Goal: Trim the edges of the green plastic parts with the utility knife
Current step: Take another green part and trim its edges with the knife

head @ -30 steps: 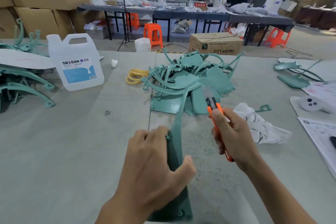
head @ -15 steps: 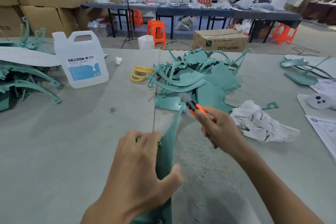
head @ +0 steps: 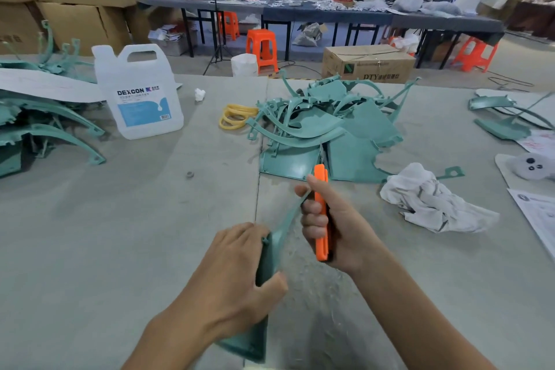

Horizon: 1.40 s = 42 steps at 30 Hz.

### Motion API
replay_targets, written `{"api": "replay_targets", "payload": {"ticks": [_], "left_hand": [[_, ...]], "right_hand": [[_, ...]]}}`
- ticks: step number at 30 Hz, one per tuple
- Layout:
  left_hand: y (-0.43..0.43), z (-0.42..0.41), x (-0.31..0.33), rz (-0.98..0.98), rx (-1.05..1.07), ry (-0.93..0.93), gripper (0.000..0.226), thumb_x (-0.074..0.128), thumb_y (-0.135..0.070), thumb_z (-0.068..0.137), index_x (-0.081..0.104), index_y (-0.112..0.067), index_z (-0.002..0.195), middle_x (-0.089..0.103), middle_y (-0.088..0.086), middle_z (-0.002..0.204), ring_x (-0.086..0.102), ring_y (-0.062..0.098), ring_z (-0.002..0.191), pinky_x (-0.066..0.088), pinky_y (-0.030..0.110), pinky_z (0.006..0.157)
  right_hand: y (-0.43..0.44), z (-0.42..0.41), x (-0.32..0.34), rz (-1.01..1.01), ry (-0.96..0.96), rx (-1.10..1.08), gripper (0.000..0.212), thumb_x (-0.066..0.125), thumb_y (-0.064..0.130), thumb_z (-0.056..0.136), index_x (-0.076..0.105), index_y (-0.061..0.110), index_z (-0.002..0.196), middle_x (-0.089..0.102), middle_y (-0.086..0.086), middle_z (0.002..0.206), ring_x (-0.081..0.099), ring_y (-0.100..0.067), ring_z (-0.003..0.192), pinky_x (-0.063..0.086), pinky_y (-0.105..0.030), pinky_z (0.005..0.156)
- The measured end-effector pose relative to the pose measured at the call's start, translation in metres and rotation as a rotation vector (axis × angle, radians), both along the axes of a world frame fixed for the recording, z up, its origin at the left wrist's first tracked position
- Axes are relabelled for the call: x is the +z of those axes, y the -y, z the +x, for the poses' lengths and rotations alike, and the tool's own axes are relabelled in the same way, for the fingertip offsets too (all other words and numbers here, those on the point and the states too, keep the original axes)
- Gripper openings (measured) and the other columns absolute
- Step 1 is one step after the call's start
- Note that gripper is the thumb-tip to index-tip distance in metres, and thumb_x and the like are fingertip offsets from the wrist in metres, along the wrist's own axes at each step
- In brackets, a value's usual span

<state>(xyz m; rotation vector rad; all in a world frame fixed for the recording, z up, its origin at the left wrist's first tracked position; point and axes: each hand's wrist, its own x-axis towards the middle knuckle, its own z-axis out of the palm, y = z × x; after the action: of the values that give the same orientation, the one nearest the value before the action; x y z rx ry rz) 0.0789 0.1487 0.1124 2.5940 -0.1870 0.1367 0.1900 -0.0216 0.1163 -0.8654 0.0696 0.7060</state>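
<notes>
My left hand (head: 237, 273) grips a green plastic part (head: 268, 261) standing on edge over the grey table (head: 120, 249); its thin curved arm rises toward my right hand. My right hand (head: 333, 225) is wrapped round the orange utility knife (head: 322, 219), held upright beside that arm, with the thumb at the arm's tip. The blade blurs against the pile behind it. A heap of green plastic parts (head: 324, 126) lies just beyond the hands.
A white DEXCON jug (head: 138, 93) stands at the left, next to more green parts (head: 45, 129). Yellow rings (head: 235, 117) lie by the heap, a crumpled white rag (head: 432, 201) at the right. Papers (head: 537, 213) and further green parts (head: 507, 120) sit far right. Plastic shavings cover the table near my hands.
My right hand has drawn the knife back toward me along the part's thin arm and turned it upright. My left hand keeps its grip lower on the part.
</notes>
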Motion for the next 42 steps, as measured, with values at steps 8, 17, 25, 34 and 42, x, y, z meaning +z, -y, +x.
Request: {"api": "replay_targets", "payload": {"ticks": [8,17,25,34,42], "left_hand": [[-0.025,-0.038,-0.049,-0.045,0.008,-0.031,0.116,0.031,-0.104,0.062,-0.011,-0.049,0.156,-0.017,-0.030,0.162,-0.017,-0.004,0.150,-0.008,0.029,0.122],[-0.050,-0.013,-0.057,-0.030,0.171,0.206,0.084,0.062,-0.008,0.080,0.036,-0.038,0.154,0.034,-0.007,0.161,0.033,0.018,0.148,0.035,0.051,0.115],[-0.046,0.031,-0.066,-0.151,0.317,0.058,0.070,0.047,-0.007,0.098,0.022,-0.040,0.154,0.028,-0.006,0.164,0.024,0.015,0.152,0.022,0.052,0.120],[-0.049,0.040,-0.062,-0.257,0.341,0.024,0.061,0.046,-0.011,0.101,0.032,-0.037,0.154,0.031,-0.012,0.161,0.028,0.009,0.149,0.025,0.047,0.121],[-0.051,0.040,-0.063,-0.272,0.381,-0.009,0.055,0.050,-0.020,0.104,0.034,-0.032,0.155,0.037,-0.010,0.159,0.038,0.015,0.145,0.031,0.037,0.119]], "right_hand": [[0.002,0.021,-0.007,0.055,-0.237,-0.281,0.029,0.064,0.027,0.098,0.052,0.016,0.075,0.039,0.010,0.046,0.037,-0.002,0.031,0.034,-0.014,0.031],[0.001,0.014,-0.013,-0.128,-0.151,-0.161,0.034,0.068,0.046,0.093,0.056,0.015,0.086,0.041,0.007,0.055,0.039,-0.004,0.038,0.037,-0.017,0.034],[0.004,-0.043,-0.035,-0.854,0.757,0.058,0.030,0.049,0.054,0.101,0.059,0.027,0.093,0.061,0.004,0.062,0.052,-0.011,0.048,0.046,-0.034,0.046],[-0.009,-0.054,-0.046,-1.102,1.035,0.125,0.030,0.047,0.057,0.101,0.051,0.029,0.090,0.064,-0.001,0.077,0.059,-0.014,0.063,0.048,-0.042,0.062],[-0.009,-0.048,-0.050,-1.121,1.087,0.160,0.035,0.044,0.061,0.100,0.048,0.029,0.088,0.059,0.007,0.068,0.055,-0.013,0.059,0.040,-0.034,0.056]]}}
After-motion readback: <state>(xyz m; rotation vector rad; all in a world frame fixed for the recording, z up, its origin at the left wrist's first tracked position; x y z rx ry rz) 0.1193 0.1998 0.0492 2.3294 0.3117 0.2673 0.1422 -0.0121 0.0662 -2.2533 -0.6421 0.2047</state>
